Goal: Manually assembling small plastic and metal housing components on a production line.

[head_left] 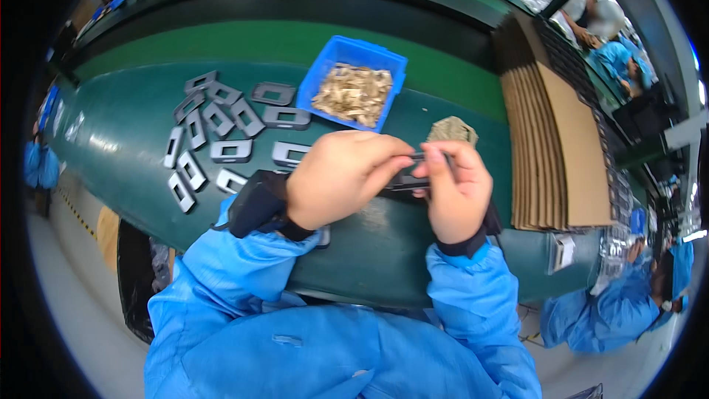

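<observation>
My left hand [341, 177] and my right hand [458, 188] meet over the table, both closed on a dark rectangular plastic frame [405, 183]. Thumbs and fingertips pinch it from either side and hide much of it. Whether a smaller piece is also between the fingers, I cannot make out. Beyond my hands stands a blue bin [402, 74] holding many small gold-coloured pieces [353, 94]. Just past my right hand lies a small beige heap [453, 130]. To the left, several grey and black frames with oblong windows, such as this frame [231, 151], lie scattered.
A row of upright cardboard sheets [565, 148] stands on the right of the green table [111, 144]. Near the right edge is a small clear packet [563, 253]. A person in blue [609, 310] works at the lower right; others are farther back.
</observation>
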A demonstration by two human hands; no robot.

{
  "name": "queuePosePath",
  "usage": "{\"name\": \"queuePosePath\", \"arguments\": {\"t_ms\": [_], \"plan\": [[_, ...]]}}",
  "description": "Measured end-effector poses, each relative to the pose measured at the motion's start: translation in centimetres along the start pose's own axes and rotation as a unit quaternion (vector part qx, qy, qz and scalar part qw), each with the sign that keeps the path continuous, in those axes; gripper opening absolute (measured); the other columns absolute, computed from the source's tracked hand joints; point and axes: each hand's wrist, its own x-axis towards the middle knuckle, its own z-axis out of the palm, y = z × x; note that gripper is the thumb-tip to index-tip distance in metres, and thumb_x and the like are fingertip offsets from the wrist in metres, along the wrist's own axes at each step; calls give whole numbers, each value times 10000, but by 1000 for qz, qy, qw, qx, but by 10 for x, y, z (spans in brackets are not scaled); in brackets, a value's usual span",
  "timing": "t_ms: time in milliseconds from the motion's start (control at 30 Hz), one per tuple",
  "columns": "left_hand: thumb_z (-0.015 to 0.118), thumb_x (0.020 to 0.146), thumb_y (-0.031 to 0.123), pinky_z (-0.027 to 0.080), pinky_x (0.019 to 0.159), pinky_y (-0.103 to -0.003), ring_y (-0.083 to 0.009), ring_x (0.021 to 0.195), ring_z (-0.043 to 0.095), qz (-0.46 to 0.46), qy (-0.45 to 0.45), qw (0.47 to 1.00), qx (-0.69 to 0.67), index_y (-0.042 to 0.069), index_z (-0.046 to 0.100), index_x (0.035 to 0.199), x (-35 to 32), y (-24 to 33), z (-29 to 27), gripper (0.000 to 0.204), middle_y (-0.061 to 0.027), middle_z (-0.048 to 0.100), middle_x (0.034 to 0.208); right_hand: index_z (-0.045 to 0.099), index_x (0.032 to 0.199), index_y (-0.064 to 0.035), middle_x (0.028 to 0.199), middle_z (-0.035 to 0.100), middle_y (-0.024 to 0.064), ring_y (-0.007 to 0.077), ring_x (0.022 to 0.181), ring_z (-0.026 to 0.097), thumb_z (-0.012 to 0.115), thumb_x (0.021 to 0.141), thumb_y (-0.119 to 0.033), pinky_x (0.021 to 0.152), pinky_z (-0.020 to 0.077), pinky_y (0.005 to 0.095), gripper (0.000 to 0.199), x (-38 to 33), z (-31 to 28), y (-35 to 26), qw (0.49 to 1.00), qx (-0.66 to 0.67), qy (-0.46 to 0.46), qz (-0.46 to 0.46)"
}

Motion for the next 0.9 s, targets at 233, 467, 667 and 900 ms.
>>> {"name": "queuePosePath", "arguments": {"t_ms": [233,467,667,900], "plan": [[700,861,-33,500,677,-376,-340,767,656,-2,-14,999,44,-26,680,953,-2,1,4,94,-162,670,841,539,1008,-77,885,673,35,71,779,687,608,1040,-94,561,501,201,77,11,12,30,992,101,-74,14],[770,831,18,532,813,-341,-275,897,701,-25,18,998,52,-15,709,1101,-2,-17,4,279,-150,727,977,623,852,-6,704,610,33,57,662,569,726,903,-38,587,469,268,119,32,-26,31,982,-121,28,-140],[873,591,11,538,876,-417,-366,988,676,52,-189,968,158,-13,712,1087,3,-13,-27,522,-176,718,1086,661,919,-5,742,641,27,69,603,601,715,934,-63,527,477,255,80,40,-59,15,983,-105,115,-100],[751,644,-41,542,882,-431,-359,1001,664,34,-223,961,162,12,722,966,-2,-17,-17,328,-137,717,1029,656,1273,3,1058,638,43,83,802,630,658,971,13,684,537,227,302,-52,-54,-49,995,29,-56,-76]]}}
